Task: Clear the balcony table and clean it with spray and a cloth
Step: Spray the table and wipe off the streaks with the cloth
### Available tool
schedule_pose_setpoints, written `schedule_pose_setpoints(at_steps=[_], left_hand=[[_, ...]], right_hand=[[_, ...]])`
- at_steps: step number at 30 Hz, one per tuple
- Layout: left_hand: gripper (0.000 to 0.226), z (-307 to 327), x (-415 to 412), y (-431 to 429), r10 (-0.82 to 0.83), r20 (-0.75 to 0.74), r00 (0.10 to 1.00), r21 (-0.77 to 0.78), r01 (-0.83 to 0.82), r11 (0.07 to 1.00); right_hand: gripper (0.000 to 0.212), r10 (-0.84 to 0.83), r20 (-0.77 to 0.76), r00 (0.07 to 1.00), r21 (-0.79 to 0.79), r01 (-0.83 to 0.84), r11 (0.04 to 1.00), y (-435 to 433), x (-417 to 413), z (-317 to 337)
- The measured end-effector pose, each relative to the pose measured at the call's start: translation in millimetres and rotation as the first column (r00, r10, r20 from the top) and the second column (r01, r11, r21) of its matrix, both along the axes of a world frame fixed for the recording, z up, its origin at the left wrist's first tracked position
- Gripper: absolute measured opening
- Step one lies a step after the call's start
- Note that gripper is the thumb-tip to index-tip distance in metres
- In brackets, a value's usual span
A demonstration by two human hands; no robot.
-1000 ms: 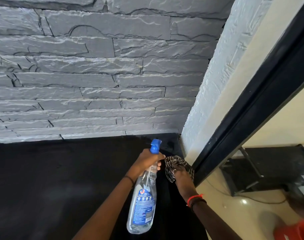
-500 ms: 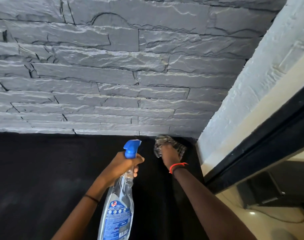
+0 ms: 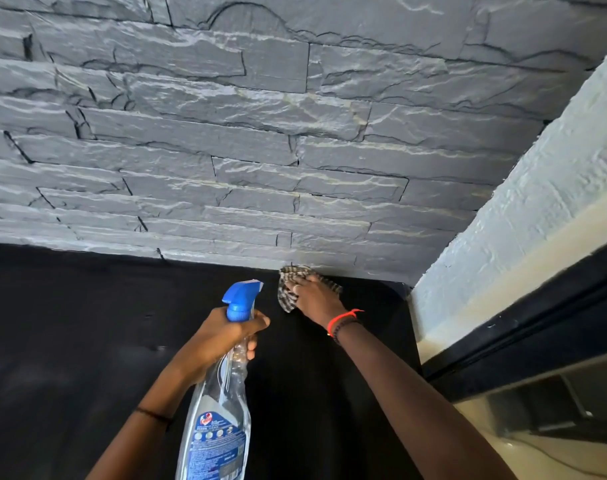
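Cloth point(image 3: 288, 289) was seen pressed flat under the right hand point(image 3: 312, 299), fingers spread over it, at the far edge of the black table point(image 3: 70, 341) where the top meets the stone wall point(image 3: 260, 150). Cloth edges showed to the left of and beyond the fingers.

Spray bottle point(image 3: 222, 393) was held in the left hand point(image 3: 222, 337), fingers wrapped tight around the neck just below the blue trigger head point(image 3: 241, 296). Its long axis ran from near the body up and away, nozzle aimed toward the wall, body hanging back toward the wrist. Bottle was kept clear of the tabletop, as far as could be told.

Hands were apart, the left nearer the body and to the left of the right, the nozzle close beside the cloth.

Tabletop was found bare in view; clearing judged done, wiping under way. Unwiped surface was judged to lie mostly left of both hands, so the next stroke would likely be drawn leftward or back toward the body, across the bottle's line. The right corner by the white pillar point(image 3: 537, 202) lay just beyond the right hand.
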State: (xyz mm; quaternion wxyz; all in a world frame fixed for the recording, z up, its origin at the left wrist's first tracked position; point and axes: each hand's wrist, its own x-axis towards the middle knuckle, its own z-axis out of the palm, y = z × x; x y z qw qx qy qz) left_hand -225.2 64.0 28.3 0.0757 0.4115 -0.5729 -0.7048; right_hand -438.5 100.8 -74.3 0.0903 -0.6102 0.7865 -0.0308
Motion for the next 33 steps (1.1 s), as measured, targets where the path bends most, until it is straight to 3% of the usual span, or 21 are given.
schedule_pose_setpoints(at_steps=[9, 14, 17, 20, 22, 28, 33], left_hand=[[0.012, -10.2, -10.4, 8.2, -0.018, -0.008, 1.000, 0.050, 0.019, 0.999], [0.011, -8.3, -20.8, 14.5, -0.041, -0.025, 0.999, 0.061, 0.043, 0.997], [0.011, -7.8, -22.7, 15.3, -0.046, -0.027, 0.999, 0.053, 0.048, 0.997], [0.011, -5.0, -18.0, 16.2, -0.044, -0.028, 0.999, 0.060, 0.046, 0.997], [0.012, -3.2, -11.9, 15.0, -0.039, -0.034, 0.999, 0.063, 0.041, 0.997], [0.012, 5.7, 11.6, 9.2, 0.006, -0.046, 0.999, 0.038, -0.005, 0.999], [0.013, 11.7, 20.5, 14.6, 0.011, -0.049, 0.999, 0.026, -0.010, 1.000]], right_hand=[[0.046, -0.222, -0.104, 0.969, -0.197, 0.199, 0.960, 95.7, -74.7, -0.9], [0.041, -0.452, -0.014, 0.892, -0.186, 0.441, 0.878, 133.5, -103.6, -1.0], [0.043, -0.492, -0.007, 0.870, -0.134, 0.487, 0.863, 130.5, -114.7, -11.5], [0.043, -0.617, 0.074, 0.783, -0.081, 0.622, 0.779, 122.5, -114.1, -25.8], [0.034, -0.676, 0.118, 0.727, -0.126, 0.687, 0.716, 115.0, -108.7, -26.9], [0.035, -0.662, 0.167, 0.731, -0.075, 0.679, 0.731, 89.7, -68.1, -24.2], [0.048, -0.325, 0.114, 0.939, -0.142, 0.339, 0.930, 90.9, 33.3, -45.9]])
